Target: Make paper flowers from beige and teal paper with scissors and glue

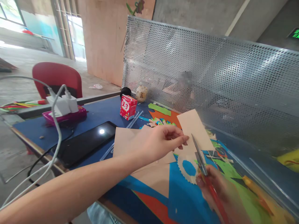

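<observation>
My left hand [167, 141] is closed, its thumb and fingertips pinched at the edge of a beige paper piece [196, 129]. The curled fingers partly hide the grip. My right hand [217, 186], slightly blurred, is wrapped around red-handled scissors [201, 163], whose blades point away from me, just right of the left fingertips. Below the blades lies a beige paper ring [181, 169] with a jagged outer edge. More beige sheets [155, 180] lie under my left wrist, over blue paper [184, 202].
A black phone-like slab [86, 143], a red box [128, 107] and clear sticks [134, 119] lie on the left. White chargers [62, 105] with loose cables stand in a purple power strip [80, 113]. Green scraps [225, 168] lie right; a perforated metal screen [210, 68] rises behind.
</observation>
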The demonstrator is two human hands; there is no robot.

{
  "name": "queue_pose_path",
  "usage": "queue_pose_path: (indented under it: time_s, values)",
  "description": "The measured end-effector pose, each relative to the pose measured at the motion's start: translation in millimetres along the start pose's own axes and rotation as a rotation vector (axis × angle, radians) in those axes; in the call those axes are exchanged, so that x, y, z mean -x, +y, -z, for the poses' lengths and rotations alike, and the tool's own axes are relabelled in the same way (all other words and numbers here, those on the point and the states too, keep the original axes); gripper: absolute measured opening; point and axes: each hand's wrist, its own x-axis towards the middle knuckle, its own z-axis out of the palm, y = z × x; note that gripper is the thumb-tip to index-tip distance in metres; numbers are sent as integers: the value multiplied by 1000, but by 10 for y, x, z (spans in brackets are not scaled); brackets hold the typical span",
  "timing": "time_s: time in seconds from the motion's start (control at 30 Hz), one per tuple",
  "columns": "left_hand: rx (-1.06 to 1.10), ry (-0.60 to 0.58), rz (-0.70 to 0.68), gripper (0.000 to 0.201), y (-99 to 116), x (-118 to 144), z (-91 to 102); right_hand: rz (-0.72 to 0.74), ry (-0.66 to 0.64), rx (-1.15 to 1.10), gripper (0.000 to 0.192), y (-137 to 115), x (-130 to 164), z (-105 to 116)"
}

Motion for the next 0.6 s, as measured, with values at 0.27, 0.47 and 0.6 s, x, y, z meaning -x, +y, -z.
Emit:
queue_pose_path:
  time_s: [0.27,0.47,0.6]
  values:
    - [-25,6,23,18,45,21,10,-14,-33,-49,41,141,-52,31]
    - [-59,-36,61,17,76,26,-25,68,-39,-38,40,260,-106,28]
    - [-80,-70,76,18,96,32,-37,114,-16,11,41,251,-105,5]
